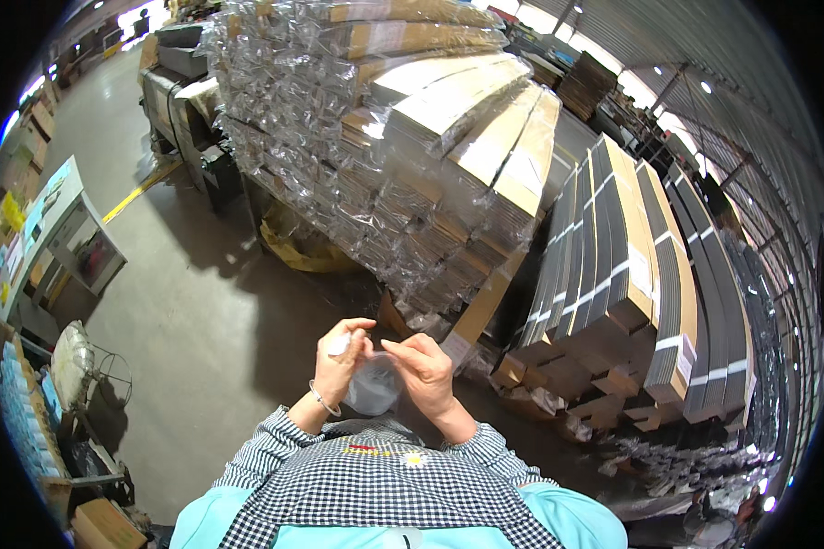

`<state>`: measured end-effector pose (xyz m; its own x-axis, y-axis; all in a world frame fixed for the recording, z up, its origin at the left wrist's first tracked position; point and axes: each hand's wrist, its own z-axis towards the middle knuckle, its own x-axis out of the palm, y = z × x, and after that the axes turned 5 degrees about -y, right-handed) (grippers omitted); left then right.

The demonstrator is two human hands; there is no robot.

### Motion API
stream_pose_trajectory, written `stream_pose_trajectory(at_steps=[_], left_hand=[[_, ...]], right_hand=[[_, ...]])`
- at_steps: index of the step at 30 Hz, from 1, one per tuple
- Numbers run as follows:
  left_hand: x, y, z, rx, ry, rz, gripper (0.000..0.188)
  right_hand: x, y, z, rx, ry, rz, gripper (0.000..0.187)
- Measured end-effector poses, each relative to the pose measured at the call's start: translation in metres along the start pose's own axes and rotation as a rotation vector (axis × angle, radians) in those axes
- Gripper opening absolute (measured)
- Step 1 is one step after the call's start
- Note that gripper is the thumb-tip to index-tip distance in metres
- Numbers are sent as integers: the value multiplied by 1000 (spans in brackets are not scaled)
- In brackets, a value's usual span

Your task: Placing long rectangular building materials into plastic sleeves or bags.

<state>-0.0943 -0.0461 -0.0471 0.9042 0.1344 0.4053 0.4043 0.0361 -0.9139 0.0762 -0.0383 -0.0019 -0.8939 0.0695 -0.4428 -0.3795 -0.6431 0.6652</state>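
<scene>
In front of my chest, both hands are raised close together. Between them hangs a rounded, see-through plastic piece (373,389); whether it is a bag or a cup I cannot tell. My left hand (337,361) is closed at its upper left edge, with a small white patch (340,345) showing at the fingers. On the other side my right hand (424,371) pinches the upper right edge between thumb and forefinger. A bracelet circles my left wrist. Checked cuffs and a checked apron (384,476) lie just below the hands.
Ahead stands a tall stack of cardboard bundles in clear wrap (339,165). Strapped dark board stacks (604,265) are at the right. A grey desk (64,233) and a round padded stool (73,366) stand on the left, with a cardboard box (105,526) at lower left.
</scene>
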Motion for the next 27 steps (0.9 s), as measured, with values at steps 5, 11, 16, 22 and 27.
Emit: stream_pose_trajectory(at_steps=[5,11,16,22,27], left_hand=[[7,-6,1,24,96,-67,34],[5,-7,-1,39,62,40,23],[-1,-7,0,63,24,-6,19],[-15,-15,-1,123,29,-98,12],[-18,-17,-11,99,-82,-68,11]], right_hand=[[-14,-16,-12,219,-118,208,16],[-21,-14,-12,301,-122,307,14],[-15,-20,-12,453,-79,450,12],[-11,-24,-6,425,-194,526,11],[-15,-20,-11,482,39,654,17]])
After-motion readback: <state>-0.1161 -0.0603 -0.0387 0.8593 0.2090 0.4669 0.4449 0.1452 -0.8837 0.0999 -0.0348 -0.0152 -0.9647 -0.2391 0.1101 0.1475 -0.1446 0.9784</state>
